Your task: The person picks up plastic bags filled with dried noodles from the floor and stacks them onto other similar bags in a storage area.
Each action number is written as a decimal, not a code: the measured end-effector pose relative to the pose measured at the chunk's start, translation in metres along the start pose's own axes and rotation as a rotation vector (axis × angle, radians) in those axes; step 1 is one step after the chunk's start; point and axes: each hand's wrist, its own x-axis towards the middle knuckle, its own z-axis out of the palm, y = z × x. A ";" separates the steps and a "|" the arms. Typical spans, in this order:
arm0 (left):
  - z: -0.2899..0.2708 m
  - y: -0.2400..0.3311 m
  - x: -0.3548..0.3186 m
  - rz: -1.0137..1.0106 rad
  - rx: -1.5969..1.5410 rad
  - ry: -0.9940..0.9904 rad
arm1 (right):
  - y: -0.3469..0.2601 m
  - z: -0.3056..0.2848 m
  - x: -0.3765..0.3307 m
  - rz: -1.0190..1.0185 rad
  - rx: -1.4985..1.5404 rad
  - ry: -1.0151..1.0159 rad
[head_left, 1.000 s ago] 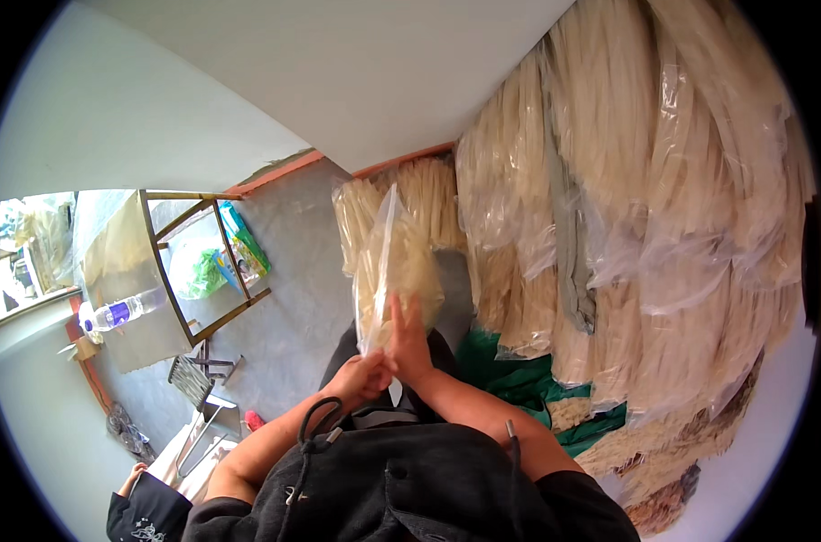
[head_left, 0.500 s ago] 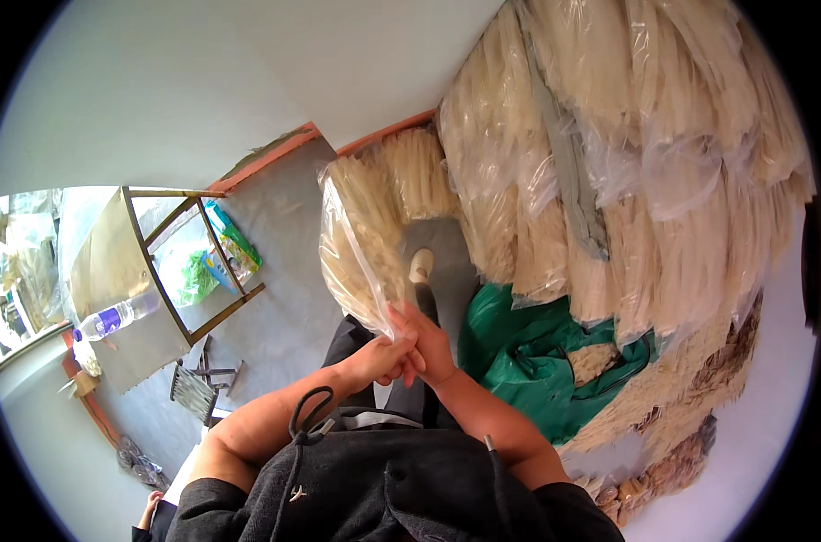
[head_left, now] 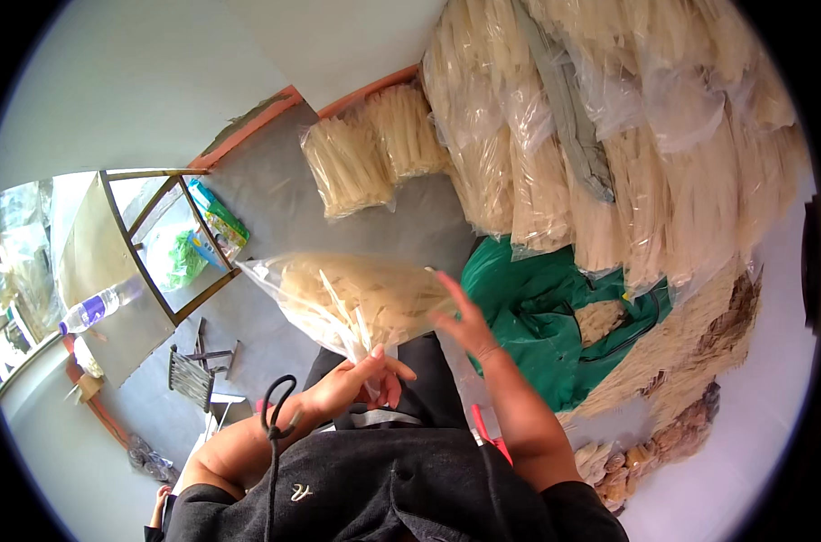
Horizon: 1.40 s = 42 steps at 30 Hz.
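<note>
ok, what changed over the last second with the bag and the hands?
The clear bag of pale sticks tipped from upright to lying leftward. The left hand still pinches its neck; the right hand came off and now spreads open against its side. The stacked bags and green cloth stayed put.

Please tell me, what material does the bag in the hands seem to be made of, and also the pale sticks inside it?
The bag looks like thin clear plastic film: it is see-through, glossy and wrinkled. The left hand grips its gathered neck; the right hand touches its side. The pale sticks look like dry plant material with a matte cream surface, perhaps split bamboo or cane; the picture cannot settle which.
</note>
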 end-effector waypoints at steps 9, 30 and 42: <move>0.048 0.001 -0.006 0.097 -0.055 -0.329 | 0.163 0.011 0.004 0.706 1.246 0.476; 0.019 0.050 -0.110 0.485 0.374 0.095 | 0.085 0.003 0.049 0.297 1.215 -0.166; -0.052 0.063 -0.089 0.403 0.552 0.869 | 0.041 0.074 0.022 0.779 0.922 -0.201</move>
